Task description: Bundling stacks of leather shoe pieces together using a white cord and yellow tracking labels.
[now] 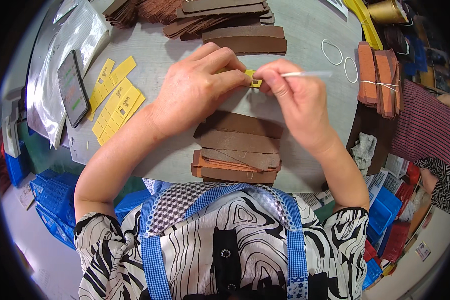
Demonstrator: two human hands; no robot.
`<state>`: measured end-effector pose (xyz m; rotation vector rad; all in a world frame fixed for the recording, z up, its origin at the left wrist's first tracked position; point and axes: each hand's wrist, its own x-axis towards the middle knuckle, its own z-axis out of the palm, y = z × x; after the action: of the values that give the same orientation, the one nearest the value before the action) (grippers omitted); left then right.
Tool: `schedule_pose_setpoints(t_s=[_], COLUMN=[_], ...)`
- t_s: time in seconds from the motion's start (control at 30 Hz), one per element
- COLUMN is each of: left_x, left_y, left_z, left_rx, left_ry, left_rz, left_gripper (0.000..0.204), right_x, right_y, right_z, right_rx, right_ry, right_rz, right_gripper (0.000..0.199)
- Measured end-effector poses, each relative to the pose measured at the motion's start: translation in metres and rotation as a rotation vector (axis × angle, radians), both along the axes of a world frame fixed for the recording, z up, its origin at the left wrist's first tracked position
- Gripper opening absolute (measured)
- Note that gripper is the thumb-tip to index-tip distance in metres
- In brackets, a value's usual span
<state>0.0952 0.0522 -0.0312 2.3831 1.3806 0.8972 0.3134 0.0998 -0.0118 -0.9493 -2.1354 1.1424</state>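
Left hand (195,90) grip closed on small yellow tag (253,79), fingers curled over most of it, only its right end showing. Right hand (295,95) grip pinched shut on thin white stick (307,74), its tip at the tag. Both grips meet above the grey worktop (305,30). Just below them: stack of brown strips (240,150). Well left of the grip: yellow tags (116,102), phone (72,87). Right: rubber bands (331,51), bundled orange strips (380,75).

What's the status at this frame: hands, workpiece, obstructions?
Left hand pinching small yellow tag. Right hand holding thin white stick at tag. Brown strips stacked below hands; nothing blocking.
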Motion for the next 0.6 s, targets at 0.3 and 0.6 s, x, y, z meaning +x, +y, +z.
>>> schedule_pose_setpoints(t_s=[0.3,0.6], left_x=[0.001,-0.007], left_y=[-0.031,-0.007], left_z=[0.023,0.022], left_rx=[-0.328,-0.068], left_ry=[-0.167,-0.089], left_rz=[-0.196,0.015], left_gripper=[0.019,0.028], right_x=[0.012,0.040], right_y=[0.008,0.004], right_z=[-0.018,-0.007], right_rx=[0.742,0.128], right_ry=[-0.219,0.114], right_rz=[-0.043,-0.230], right_gripper=[0.034,0.032])
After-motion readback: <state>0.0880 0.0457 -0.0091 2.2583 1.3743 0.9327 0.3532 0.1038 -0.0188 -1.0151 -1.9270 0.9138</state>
